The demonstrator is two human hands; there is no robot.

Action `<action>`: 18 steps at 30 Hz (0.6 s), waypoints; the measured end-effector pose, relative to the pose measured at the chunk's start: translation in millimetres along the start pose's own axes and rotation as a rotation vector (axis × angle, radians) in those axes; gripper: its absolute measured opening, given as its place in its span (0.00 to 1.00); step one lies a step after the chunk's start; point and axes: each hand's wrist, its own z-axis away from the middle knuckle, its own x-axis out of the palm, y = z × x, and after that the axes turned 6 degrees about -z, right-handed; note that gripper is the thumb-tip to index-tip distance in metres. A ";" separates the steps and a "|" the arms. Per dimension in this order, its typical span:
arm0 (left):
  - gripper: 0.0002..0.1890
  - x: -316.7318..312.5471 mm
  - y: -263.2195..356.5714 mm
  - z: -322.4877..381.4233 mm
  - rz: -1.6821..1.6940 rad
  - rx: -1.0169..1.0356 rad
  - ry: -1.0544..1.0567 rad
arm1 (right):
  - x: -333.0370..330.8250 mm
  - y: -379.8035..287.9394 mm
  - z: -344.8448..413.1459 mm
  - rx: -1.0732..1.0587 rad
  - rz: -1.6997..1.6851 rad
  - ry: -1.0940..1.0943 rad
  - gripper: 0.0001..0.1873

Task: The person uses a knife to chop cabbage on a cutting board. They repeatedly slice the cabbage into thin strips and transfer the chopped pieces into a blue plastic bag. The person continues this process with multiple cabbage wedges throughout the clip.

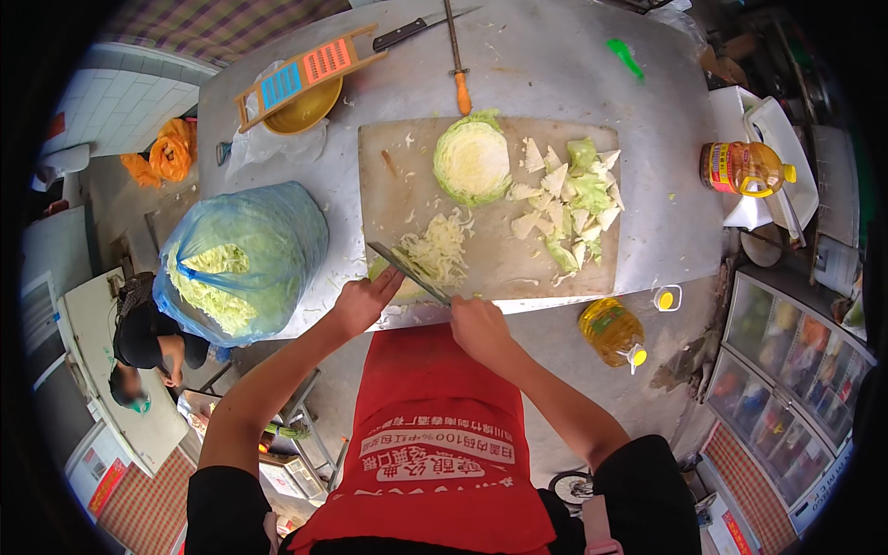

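My right hand (479, 322) is closed around the handle of a kitchen knife (411, 272), its blade pointing up and left over the near edge of a cutting board (596, 277). My left hand (371, 300) presses on a cabbage piece (409, 290) beside the blade, partly hidden by my fingers and the knife. Shredded cabbage (440, 246) lies in a heap just beyond the blade. Farther back on the board rests a cut cabbage half (473, 161), cut face up. Cabbage chunks and leaves (572, 201) are scattered on the board's right side.
A blue bag of shredded cabbage (243, 257) stands left. Behind it, a wooden slicer (305, 73) lies across a yellow bowl (309, 111). Another knife (402, 33) and a sharpening steel (460, 76) lie at the back. Oil bottles (739, 168) are at right. A person (149, 340) is at far left.
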 end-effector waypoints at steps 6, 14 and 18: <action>0.42 -3.1 0.7 -0.6 0.033 -0.009 0.001 | 41.0 9.1 -45.4 -0.070 0.005 0.113 0.05; 0.41 8.9 -0.4 7.7 0.035 0.003 0.068 | -4.8 -2.4 27.4 0.032 -0.062 -0.011 0.05; 0.43 1.4 1.0 2.5 0.029 -0.001 0.039 | 39.0 13.7 -24.3 -0.063 -0.059 0.125 0.05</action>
